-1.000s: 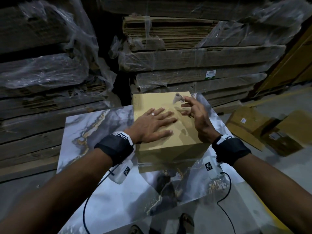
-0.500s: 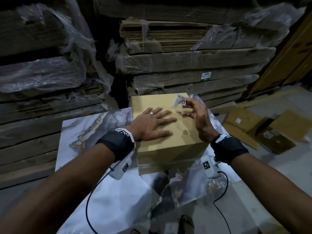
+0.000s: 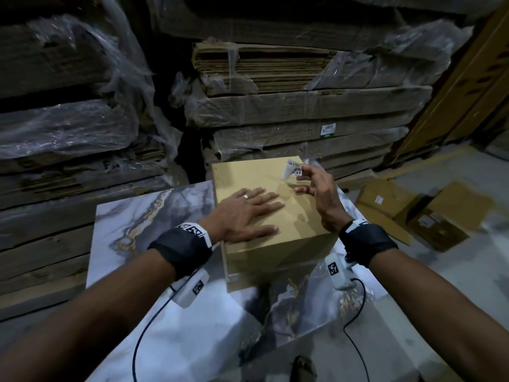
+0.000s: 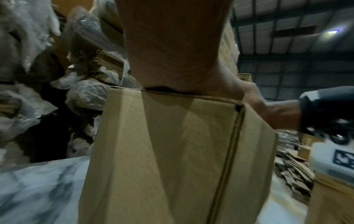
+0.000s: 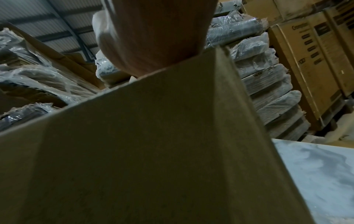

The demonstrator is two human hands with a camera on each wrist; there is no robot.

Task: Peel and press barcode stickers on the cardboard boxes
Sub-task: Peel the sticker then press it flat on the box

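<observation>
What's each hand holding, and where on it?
Right hand pinches the barcode sticker by its right edge. Left hand holds nothing; it presses flat on the cardboard box top.
</observation>
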